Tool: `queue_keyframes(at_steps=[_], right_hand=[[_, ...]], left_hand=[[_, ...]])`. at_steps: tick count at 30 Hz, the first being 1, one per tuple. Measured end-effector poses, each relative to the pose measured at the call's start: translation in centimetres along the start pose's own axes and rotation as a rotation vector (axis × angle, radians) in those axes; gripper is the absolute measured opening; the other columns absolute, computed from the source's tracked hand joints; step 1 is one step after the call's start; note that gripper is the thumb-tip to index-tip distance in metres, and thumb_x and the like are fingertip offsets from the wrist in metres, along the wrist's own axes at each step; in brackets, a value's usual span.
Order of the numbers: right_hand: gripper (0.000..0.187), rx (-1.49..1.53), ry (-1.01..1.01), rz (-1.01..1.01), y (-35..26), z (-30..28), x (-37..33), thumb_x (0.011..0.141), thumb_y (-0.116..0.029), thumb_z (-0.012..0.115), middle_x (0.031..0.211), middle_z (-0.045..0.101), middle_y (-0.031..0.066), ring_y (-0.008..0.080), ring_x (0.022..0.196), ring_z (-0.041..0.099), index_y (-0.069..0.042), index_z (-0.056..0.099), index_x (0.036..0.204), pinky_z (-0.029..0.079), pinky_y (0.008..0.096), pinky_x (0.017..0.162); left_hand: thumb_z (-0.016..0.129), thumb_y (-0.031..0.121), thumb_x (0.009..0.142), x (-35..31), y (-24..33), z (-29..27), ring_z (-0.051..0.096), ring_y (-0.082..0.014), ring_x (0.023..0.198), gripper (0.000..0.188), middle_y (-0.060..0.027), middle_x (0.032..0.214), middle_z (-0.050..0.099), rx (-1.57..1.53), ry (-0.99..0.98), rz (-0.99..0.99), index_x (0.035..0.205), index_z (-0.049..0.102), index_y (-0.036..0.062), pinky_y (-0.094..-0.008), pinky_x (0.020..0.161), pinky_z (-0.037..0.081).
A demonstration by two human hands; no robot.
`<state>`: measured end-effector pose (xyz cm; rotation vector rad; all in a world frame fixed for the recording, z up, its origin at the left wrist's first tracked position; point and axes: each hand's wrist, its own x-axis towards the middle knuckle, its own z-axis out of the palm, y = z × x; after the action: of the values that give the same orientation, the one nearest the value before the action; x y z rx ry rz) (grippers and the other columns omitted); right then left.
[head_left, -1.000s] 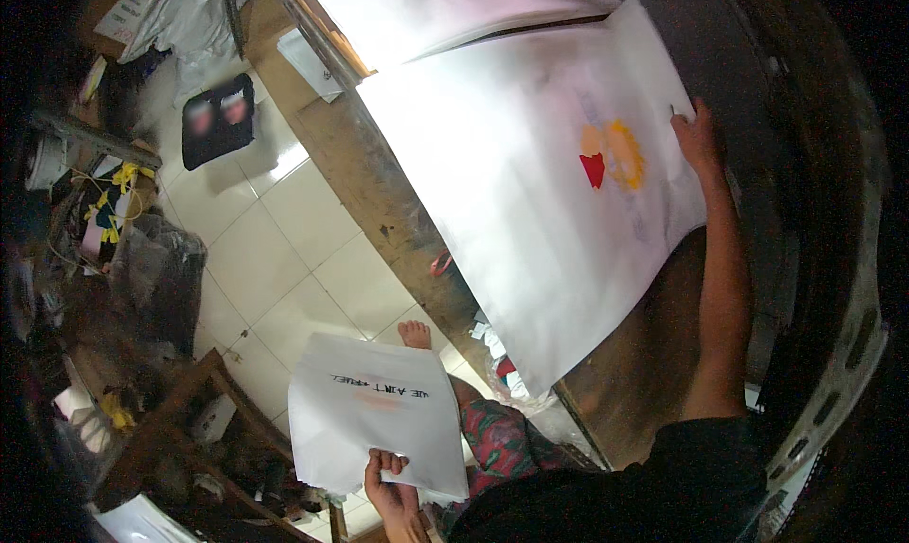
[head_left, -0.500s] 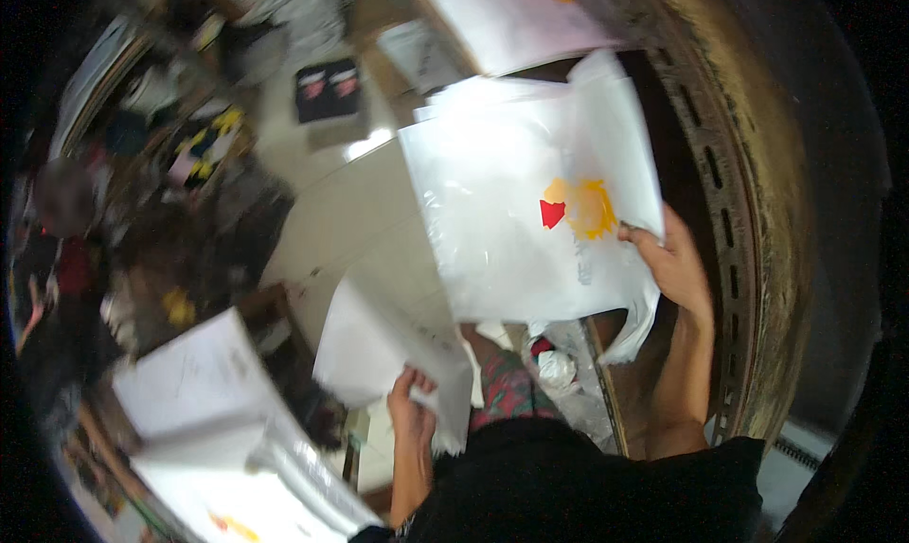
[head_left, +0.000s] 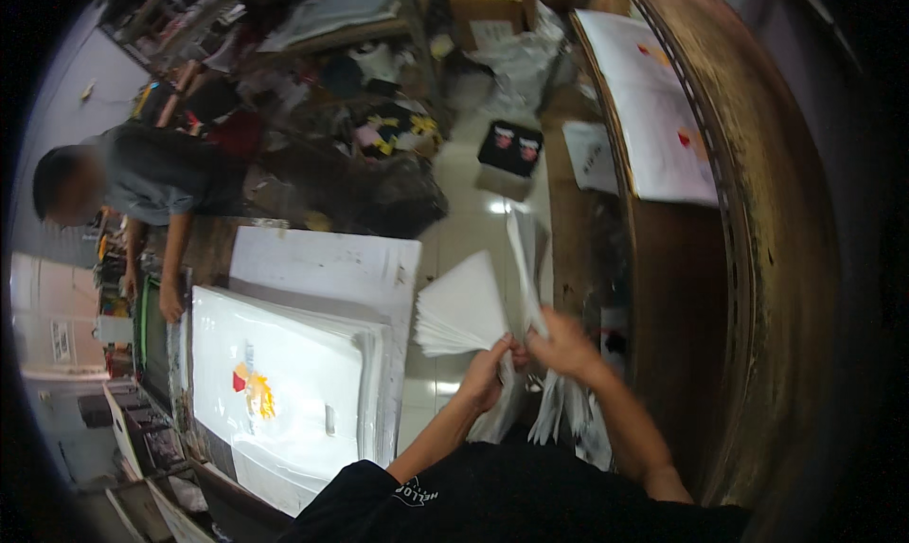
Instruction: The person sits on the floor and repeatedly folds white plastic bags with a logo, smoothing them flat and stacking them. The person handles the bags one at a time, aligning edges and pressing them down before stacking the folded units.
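In front of my body, my left hand (head_left: 481, 380) is closed on the lower corner of a fanned stack of white sheets (head_left: 461, 306). Right beside it, my right hand (head_left: 565, 344) pinches a second bunch of white sheets (head_left: 524, 259), seen nearly edge-on. Loose ends of the sheets (head_left: 566, 410) hang below the right hand. The two hands are close together, and whether both bunches join between them is hidden. Further left lies a tall stack of glossy white sheets (head_left: 294, 354) with a red and orange print on top.
A white board (head_left: 327, 259) lies under the left stack. At far left, a person (head_left: 151, 178) leans over a green-edged frame (head_left: 150, 330). To the right, printed white sheets (head_left: 653, 117) lie on a long wooden table (head_left: 672, 259). A dark printed piece (head_left: 509, 148) lies on the tiled floor.
My view has turned left, bringing the other person and left stack into sight. My hands, apart before, have come together. The sheets from my right hand now stand folded, edge-on.
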<state>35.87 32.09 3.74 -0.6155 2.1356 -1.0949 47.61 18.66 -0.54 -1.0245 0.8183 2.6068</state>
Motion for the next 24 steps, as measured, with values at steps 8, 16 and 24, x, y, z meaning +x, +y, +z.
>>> queue_keyframes(at_steps=[8, 16, 24], right_hand=[[0.044, -0.414, -0.17, -0.119, -2.5, 4.2, 0.8, 0.083, -0.019, 0.058, 0.102, 0.062, 0.0293, 0.0464, 0.096, 0.062, 0.01, 0.051, 0.117, 0.048, 0.0535, 0.086], [0.035, -0.623, -0.085, -0.302, -2.3, 5.5, 0.5, 0.084, -0.016, 0.058, 0.103, 0.062, 0.0305, 0.0456, 0.096, 0.062, 0.009, 0.054, 0.108, 0.05, 0.0508, 0.085], [0.05, -0.297, -0.109, -0.123, -3.3, -2.1, 3.9, 0.089, -0.029, 0.062, 0.12, 0.063, 0.0194, 0.0363, 0.114, 0.058, -0.004, 0.053, 0.131, 0.046, 0.0465, 0.096]], left_hand=[[0.065, 0.048, 0.09, -1.4, 2.3, 1.9, 0.046, -0.0261, 0.127, 0.071, -0.0153, 0.137, 0.049, -0.035, 0.033, 0.031, 0.134, 0.045, -0.0043, -0.0388, 0.109, 0.033], [0.06, 0.033, 0.095, 3.2, 1.5, -0.3, 0.062, -0.0271, 0.097, 0.039, -0.015, 0.1, 0.065, -0.133, 0.084, 0.003, 0.109, 0.061, -0.0041, -0.0364, 0.088, 0.05], [0.054, 0.02, 0.095, 9.8, 3.0, -2.2, 0.059, -0.0248, 0.09, 0.024, -0.0123, 0.091, 0.063, -0.057, 0.194, 0.195, 0.102, 0.059, -0.0021, -0.039, 0.085, 0.047]])
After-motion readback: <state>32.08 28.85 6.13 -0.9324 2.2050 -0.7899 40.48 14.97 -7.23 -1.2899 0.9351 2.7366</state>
